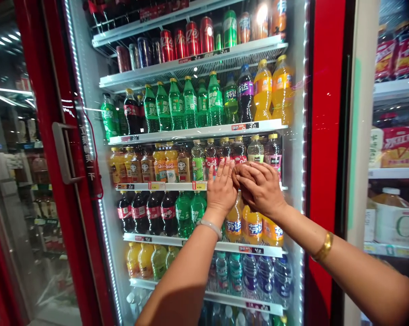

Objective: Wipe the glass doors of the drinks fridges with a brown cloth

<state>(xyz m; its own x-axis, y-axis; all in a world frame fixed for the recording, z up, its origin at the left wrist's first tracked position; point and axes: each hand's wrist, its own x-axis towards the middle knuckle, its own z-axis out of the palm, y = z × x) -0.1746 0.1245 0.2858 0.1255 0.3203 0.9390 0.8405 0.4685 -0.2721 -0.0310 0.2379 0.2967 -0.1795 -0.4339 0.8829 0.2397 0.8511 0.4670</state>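
My left hand [221, 190] is raised in front of the glass door of a drinks fridge, fingers stretched upward and palm toward the glass. A pale bangle [210, 228] circles that wrist. Close beside it on the right, my right hand [263, 190] points its slightly bent, parted fingers to the left. A gold bracelet [323, 247] is on that forearm. Darker finger shapes beneath the right hand look like its reflection in the glass. Neither hand visibly holds anything. Behind them are small juice bottles [198, 159] and orange soda bottles [252, 225].
Above stand green bottles [190, 103], orange bottles [262, 88] and red cans [192, 40] on lit shelves. The fridge's red right frame [329, 113] is upright. A door handle [64, 154] is at left. More shelved drinks [399, 222] show at far right.
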